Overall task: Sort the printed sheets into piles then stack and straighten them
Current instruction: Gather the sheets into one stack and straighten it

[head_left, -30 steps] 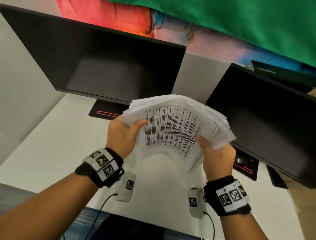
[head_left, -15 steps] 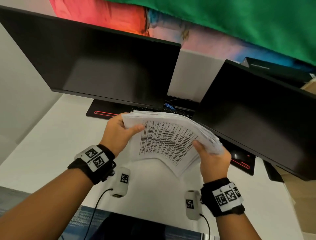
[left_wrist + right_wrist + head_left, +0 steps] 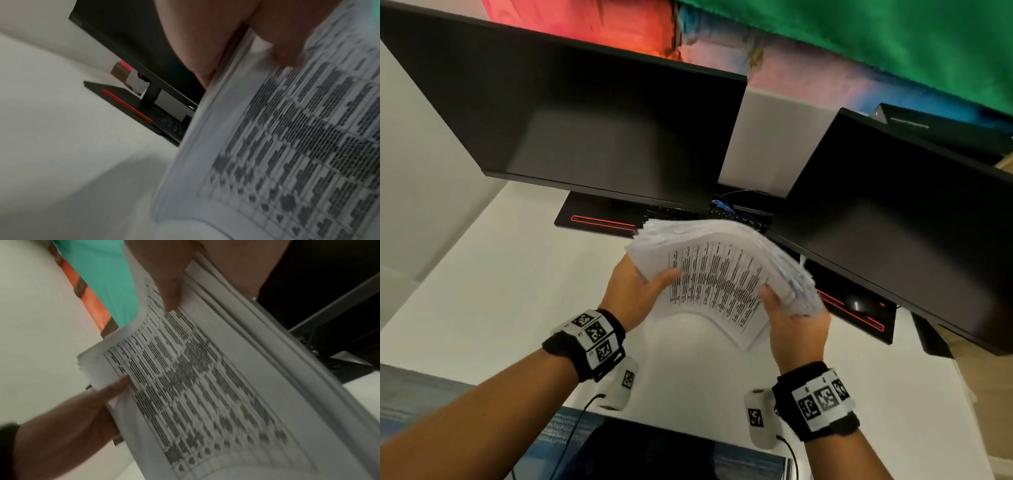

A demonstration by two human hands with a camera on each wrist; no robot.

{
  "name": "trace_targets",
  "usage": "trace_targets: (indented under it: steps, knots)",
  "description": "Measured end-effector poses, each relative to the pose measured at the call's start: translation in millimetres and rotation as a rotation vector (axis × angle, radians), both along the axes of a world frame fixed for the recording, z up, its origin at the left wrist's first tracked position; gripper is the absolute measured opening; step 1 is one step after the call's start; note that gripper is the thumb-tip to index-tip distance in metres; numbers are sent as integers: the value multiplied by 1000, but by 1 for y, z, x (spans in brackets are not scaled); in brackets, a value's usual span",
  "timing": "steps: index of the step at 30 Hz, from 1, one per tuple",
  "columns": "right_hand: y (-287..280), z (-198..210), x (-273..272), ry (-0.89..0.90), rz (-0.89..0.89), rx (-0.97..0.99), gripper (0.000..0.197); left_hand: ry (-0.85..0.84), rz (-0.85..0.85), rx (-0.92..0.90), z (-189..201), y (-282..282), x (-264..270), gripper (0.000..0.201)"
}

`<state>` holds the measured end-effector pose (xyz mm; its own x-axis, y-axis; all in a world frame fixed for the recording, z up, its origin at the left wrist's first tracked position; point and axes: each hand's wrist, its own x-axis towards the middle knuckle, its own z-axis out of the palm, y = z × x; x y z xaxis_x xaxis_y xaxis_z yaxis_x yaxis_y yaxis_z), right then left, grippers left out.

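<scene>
Head view: printed sheets (image 3: 717,274) – white, fanned, table-covered – bow between both hands.

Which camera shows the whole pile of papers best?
The head view: the whole stack of printed sheets shows there, gripped by the left hand and right hand. Both wrist views show only blurry close-up parts of it.

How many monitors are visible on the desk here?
2. One monitor stands at the back left, the other monitor at the right, angled inward. Others may lie outside the frame.
</scene>
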<state>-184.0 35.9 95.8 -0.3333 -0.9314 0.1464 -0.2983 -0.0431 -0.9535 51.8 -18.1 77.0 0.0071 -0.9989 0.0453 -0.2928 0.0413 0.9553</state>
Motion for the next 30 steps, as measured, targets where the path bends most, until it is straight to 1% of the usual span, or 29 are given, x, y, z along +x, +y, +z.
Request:
trace_targets:
  steps: [2, 4, 6, 8, 10, 13, 14, 16, 17, 19, 20, 22, 28, 30]
  knots:
    - [1, -5, 0, -101, -31, -8, 44, 110, -52, 35, -3, -1, 5, 71]
    - [-1, -3, -3, -192, -67, -20, 51, 220, -63, -11, 6, -5, 1, 79]
    - [-2, 2, -5, -278, -77, -65, 58, 253, -23, -82, 17, -8, -5, 72]
    - [-3, 9, -7, -354, -104, -105, 60, 261, 64, -136, 26, -12, -11, 55]
    - [-4, 13, -7, -334, -118, -153, 54, 274, 136, -157, 29, -17, -15, 39]
    - [-7, 18, -5, -140, -106, -243, 35, 258, 143, -173, 32, -20, -20, 24]
    - [-8, 19, -5, -70, -95, -268, 32, 251, 138, -175, 33, -21, -20, 20]
    - [-9, 17, -7, 37, -84, -302, 28, 247, 135, -182, 34, -21, -21, 19]
    - [-9, 16, -8, 60, -97, -309, 26, 245, 136, -189, 35, -21, -21, 19]
    - [-9, 15, -7, 14, -150, -311, 28, 231, 143, -203, 36, -21, -22, 20]
    - [-9, 15, -6, -58, -172, -307, 28, 223, 145, -204, 36, -21, -22, 19]
    - [-9, 17, -3, -168, -191, -283, 23, 214, 133, -203, 37, -21, -25, 17]
    - [-15, 19, -2, -156, -259, -234, 16, 213, 158, -210, 41, -25, -26, 20]
    - [-16, 19, -2, -118, -263, -216, 15, 239, 171, -185, 40, -28, -26, 16]
